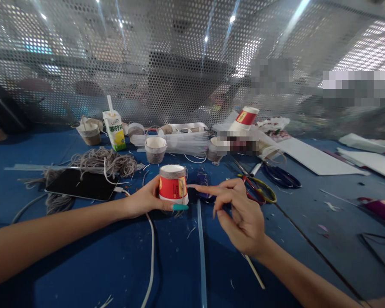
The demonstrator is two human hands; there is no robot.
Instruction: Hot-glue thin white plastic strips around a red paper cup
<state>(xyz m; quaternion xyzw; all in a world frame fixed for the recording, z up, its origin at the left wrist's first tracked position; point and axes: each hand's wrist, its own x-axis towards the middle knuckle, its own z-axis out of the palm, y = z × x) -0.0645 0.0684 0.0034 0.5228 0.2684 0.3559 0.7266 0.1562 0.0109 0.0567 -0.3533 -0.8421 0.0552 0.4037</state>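
A small red and white paper cup [173,188], its upper rim wrapped in grey-brown yarn, is upright in my left hand [150,197]. The thumb, with a long teal nail, lies across the cup's lower front. My right hand [239,209] is just right of the cup, its index finger stretched toward the cup's side and the other fingers curled. Whether that fingertip touches the cup or a yarn strand cannot be made out. Behind the cup stands a yarn-wrapped cup with a handle [155,149]. A blue object [203,182], partly hidden, lies behind my right fingers.
Tangled grey yarn [104,162] and a black phone [83,184] with a white cable [152,248] lie left. A drink carton [114,130] stands behind. Scissors [259,188], blue-handled scissors [281,174] and white boards [317,156] are right. A perforated metal screen [179,55] rises behind.
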